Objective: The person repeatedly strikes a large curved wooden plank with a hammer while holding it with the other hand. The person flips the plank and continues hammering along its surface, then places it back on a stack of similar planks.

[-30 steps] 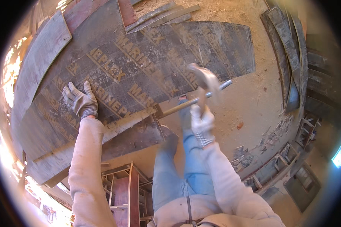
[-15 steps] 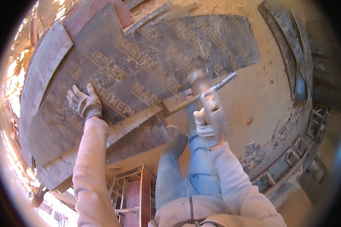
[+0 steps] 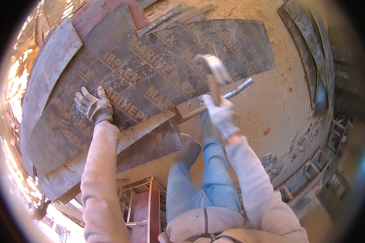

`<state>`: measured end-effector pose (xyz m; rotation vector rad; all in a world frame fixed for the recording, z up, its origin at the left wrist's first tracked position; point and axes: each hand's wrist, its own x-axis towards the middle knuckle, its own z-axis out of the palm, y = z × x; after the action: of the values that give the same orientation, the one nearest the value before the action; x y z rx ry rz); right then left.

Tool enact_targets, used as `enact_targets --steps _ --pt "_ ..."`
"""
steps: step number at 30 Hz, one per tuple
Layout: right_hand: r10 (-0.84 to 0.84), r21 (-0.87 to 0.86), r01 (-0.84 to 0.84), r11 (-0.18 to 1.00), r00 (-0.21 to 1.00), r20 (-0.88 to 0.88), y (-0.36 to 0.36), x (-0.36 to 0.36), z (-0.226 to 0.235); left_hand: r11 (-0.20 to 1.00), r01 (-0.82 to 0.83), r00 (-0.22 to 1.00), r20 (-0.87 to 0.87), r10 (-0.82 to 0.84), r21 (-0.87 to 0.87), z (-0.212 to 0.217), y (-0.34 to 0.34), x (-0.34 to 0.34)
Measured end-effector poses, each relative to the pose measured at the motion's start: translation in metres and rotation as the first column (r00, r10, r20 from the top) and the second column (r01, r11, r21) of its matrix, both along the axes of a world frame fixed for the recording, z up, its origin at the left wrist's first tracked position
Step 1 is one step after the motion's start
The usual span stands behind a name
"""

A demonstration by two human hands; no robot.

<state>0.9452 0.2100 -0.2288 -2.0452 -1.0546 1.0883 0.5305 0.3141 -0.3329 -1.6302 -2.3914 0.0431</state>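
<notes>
My left hand (image 3: 94, 106), in a pale knit glove, lies with spread fingers on a large dark plywood panel (image 3: 166, 52) with yellowish printing. White specks are scattered over the panel. My right hand (image 3: 220, 115), also gloved, is closed around the wooden handle of a hammer (image 3: 213, 87). The hammer's metal head is raised near the panel's right-hand edge and smeared by motion. Behind that hand runs a bar (image 3: 240, 87), brownish near the panel and shiny grey at its far end. A lighter board edge (image 3: 146, 128) runs along the panel's near side.
A grey board (image 3: 54, 65) overlaps the panel at left. Wood strips (image 3: 182, 18) lie beyond it, and curved dark boards (image 3: 308, 44) stand at the far right. Debris (image 3: 300, 137) litters the dusty floor at right. A reddish wooden frame (image 3: 154, 210) stands left of my legs.
My right hand has moved up slightly and turned, so the hammer now points away from me, its head farther from the hand. My left hand stays flat on the panel.
</notes>
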Motion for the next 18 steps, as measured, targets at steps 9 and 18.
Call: enact_targets --steps 9,18 --pt "0.071 -0.381 -0.043 0.924 0.996 0.061 0.010 0.002 0.012 0.997 -0.056 0.998 0.018 0.057 -0.048 0.003 0.005 0.001" --pt "0.216 -0.323 -0.196 0.926 0.976 0.027 0.033 0.020 0.023 0.998 0.044 0.998 0.034 -0.046 0.053 0.003 0.004 -0.004"
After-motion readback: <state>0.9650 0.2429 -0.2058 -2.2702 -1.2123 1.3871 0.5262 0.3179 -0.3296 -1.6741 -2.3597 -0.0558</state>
